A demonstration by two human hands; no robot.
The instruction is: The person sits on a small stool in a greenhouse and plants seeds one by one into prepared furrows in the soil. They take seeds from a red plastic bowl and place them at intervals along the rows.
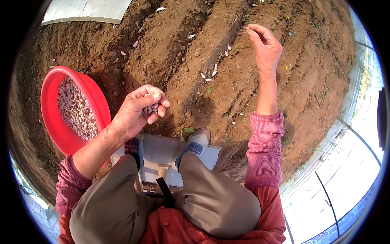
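Observation:
Several garlic cloves (150, 110) show between the curled fingers of my left hand (138, 108), held over the soil just right of a red plastic basin (105, 100). The basin holds many loose garlic cloves (79, 113). My right hand (265, 45) reaches out over the soil at upper right, thumb and forefinger tips pinched together; whether a clove is between them cannot be told. Left of and below it, several pale cloves (214, 73) lie in and beside a shallow furrow (219, 52). Single cloves (135, 43) are scattered in other furrows to the left.
My shoes (199, 138) rest on a pale flat board (161, 149), with part of a wooden seat (163, 171) between my legs. Another pale sheet (88, 10) lies on the soil at upper left. White plastic sheeting (320, 183) with thin dark rods borders the right side.

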